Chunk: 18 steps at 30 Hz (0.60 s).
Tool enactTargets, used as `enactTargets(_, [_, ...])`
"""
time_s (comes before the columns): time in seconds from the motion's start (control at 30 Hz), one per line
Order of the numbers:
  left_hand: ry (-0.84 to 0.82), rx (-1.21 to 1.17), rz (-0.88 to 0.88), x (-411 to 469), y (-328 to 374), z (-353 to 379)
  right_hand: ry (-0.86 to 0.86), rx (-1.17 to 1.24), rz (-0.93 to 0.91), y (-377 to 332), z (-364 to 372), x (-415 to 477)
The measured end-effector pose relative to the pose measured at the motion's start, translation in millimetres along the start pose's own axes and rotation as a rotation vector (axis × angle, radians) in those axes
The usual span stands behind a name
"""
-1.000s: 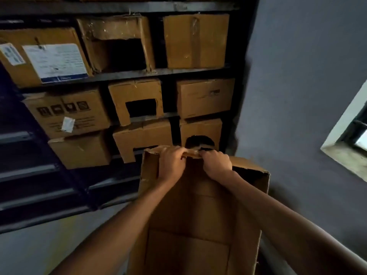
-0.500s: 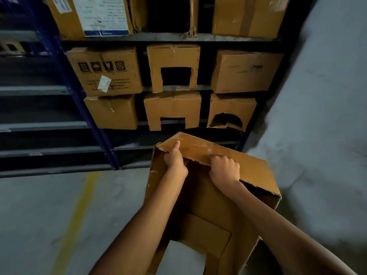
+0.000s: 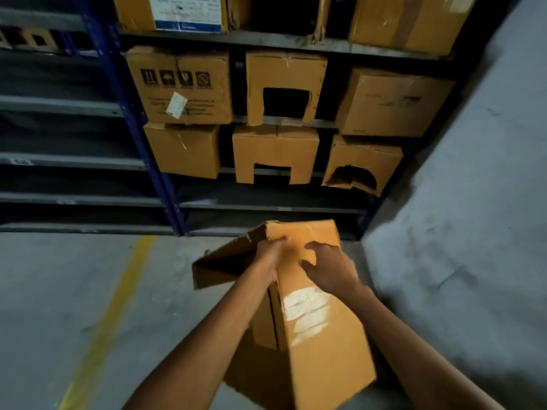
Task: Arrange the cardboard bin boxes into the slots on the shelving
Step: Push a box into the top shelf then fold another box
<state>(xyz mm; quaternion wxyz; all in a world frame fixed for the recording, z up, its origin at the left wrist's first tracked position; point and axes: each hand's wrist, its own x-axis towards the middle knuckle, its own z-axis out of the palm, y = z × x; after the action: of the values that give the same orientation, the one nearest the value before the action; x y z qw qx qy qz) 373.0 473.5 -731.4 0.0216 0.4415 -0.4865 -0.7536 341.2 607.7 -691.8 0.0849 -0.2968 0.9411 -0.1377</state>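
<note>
The shelving (image 3: 266, 208) fills the far side of the view, its blue upright dividing an unfilled left bay from a right bay stocked in rows of three. Bin boxes there sit with their cut-out faces outward, presumably so contents can be reached: one with a square opening (image 3: 285, 87), another below it (image 3: 275, 152), and a torn-mouthed one (image 3: 362, 164) at the right end. Beneath that row the lowest shelves of the right bay look open, which is likely where the next box goes.

The cardboard bin box (image 3: 313, 315) in hand is off the shelving, near the floor (image 3: 74, 291) in front of that bay, tilted with its long side toward the camera and a whitish scuffed patch showing. Its top flap is lifted leftward, apparently being folded or straightened before the box is slotted in.

The left hand (image 3: 268, 255) is curled closed, pinching the flap's edge to steady it. The right hand (image 3: 328, 267) lies half-open, fingers spread against the top panel, pressing rather than gripping.
</note>
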Motion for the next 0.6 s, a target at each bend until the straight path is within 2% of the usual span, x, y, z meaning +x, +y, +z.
enactTargets(0.23, [-0.19,0.572,0.376,6.4,9.4,-27.9,0.066,0.078,-0.029,-8.3,3.2,5.6])
enactTargets(0.47, [0.262,1.004,0.78,-8.2,27.8,-42.2,0.097,0.212,-0.071,-12.0,12.3,8.3])
enactTargets(0.53, [0.328,1.048,0.842,-10.6,31.3,-45.8,0.118,0.29,-0.102,-14.6,14.9,10.0])
enactTargets(0.6, [0.291,1.046,0.898,-12.4,34.5,-48.9,0.158,0.367,-0.107,-16.5,18.0,11.4])
